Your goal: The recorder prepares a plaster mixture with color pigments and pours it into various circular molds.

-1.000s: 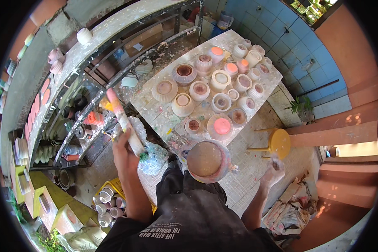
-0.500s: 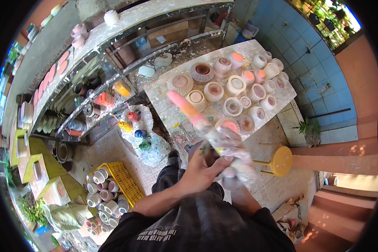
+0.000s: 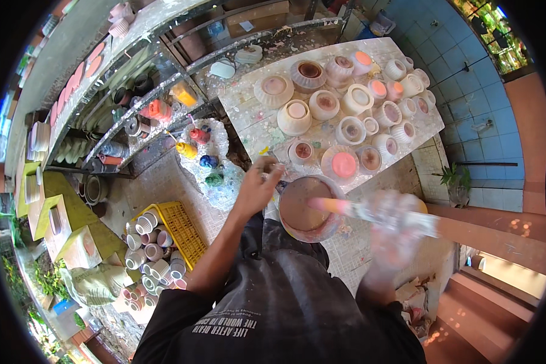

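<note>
A round container of brown-grey liquid sits in front of my body, its rim smeared; what supports it is hidden. My left hand is beside its left edge with fingers bent and apart, apparently empty. Blurred by motion, my right hand is closed around a long white-smeared stick-like tool. The tool lies nearly level, its tapered pink-and-orange end over the liquid; I cannot tell whether it touches. Just beyond the container, a small pot and a wide pot with a pink centre stand on the table.
Several pale pots cover the white-spattered table. To its left are red, yellow, blue and green bottles on a lumpy white stand. A yellow crate of pots is at lower left; shelving lines the left side.
My hands were together on the tool; the left has moved away to the left, and the right has carried the tool rightward, tip lowered over the container. The liquid now shows.
</note>
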### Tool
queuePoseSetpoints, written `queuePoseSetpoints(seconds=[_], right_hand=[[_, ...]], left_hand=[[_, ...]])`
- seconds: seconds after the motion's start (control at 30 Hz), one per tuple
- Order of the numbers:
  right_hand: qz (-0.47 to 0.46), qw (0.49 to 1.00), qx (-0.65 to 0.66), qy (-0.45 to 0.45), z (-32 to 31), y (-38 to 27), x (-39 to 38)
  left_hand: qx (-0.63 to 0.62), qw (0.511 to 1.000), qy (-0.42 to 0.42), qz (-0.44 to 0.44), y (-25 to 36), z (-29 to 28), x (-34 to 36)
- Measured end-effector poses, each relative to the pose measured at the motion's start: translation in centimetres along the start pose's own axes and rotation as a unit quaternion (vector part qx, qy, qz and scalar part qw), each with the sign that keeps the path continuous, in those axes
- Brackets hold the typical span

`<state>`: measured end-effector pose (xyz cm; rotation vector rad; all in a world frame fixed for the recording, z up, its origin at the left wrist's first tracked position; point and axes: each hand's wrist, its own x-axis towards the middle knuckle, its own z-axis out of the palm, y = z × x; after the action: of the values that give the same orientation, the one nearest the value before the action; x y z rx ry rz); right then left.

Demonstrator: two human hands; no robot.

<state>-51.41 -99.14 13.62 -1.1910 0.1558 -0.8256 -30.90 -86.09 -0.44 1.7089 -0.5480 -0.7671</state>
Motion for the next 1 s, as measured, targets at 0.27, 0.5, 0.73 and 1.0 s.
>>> queuePoseSetpoints(seconds=[0.27, 0.5, 0.73, 1.0], right_hand=[[-0.014, 0.978, -0.147, -0.151, 0.5, 8.3, 1.3], [0.049, 0.955, -0.254, -0.145, -0.4, 13.6, -3.1], [0.031, 0.969, -0.246, -0.013, -1.5, 7.9, -2.1], [-0.009, 0.966, -0.073, 0.247, 0.5, 16.2, -1.6]], left_hand=[[0.162, 0.98, -0.037, 0.108, -2.3, 3.0, 1.1], [0.08, 0.993, -0.035, 0.079, -1.2, 2.7, 0.8], [0.101, 0.986, 0.026, 0.13, -2.4, 3.1, 0.7], [0.091, 0.988, -0.025, 0.119, -2.3, 3.0, 1.0]])
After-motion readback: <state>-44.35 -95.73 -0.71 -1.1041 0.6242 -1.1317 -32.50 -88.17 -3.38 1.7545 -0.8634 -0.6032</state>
